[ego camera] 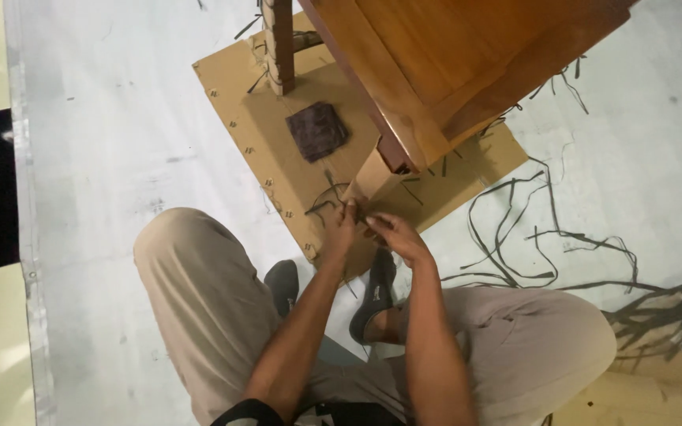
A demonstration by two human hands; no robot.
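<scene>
I sit on the floor with my knees spread. My left hand (342,229) and my right hand (396,235) meet at the foot of a wooden furniture leg (374,175), both pinching thin dark strips (327,199) that curl around it. The leg belongs to a brown wooden piece of furniture (444,55) standing on a flat cardboard sheet (278,150). The fingertips of both hands are closed on the strips right by the leg's base.
A dark woven square patch (317,130) lies on the cardboard. A second leg wrapped in light weave (279,47) stands at the top. Loose dark strips (530,237) trail over the white floor at right, with a thicker bundle (665,315) at the far right.
</scene>
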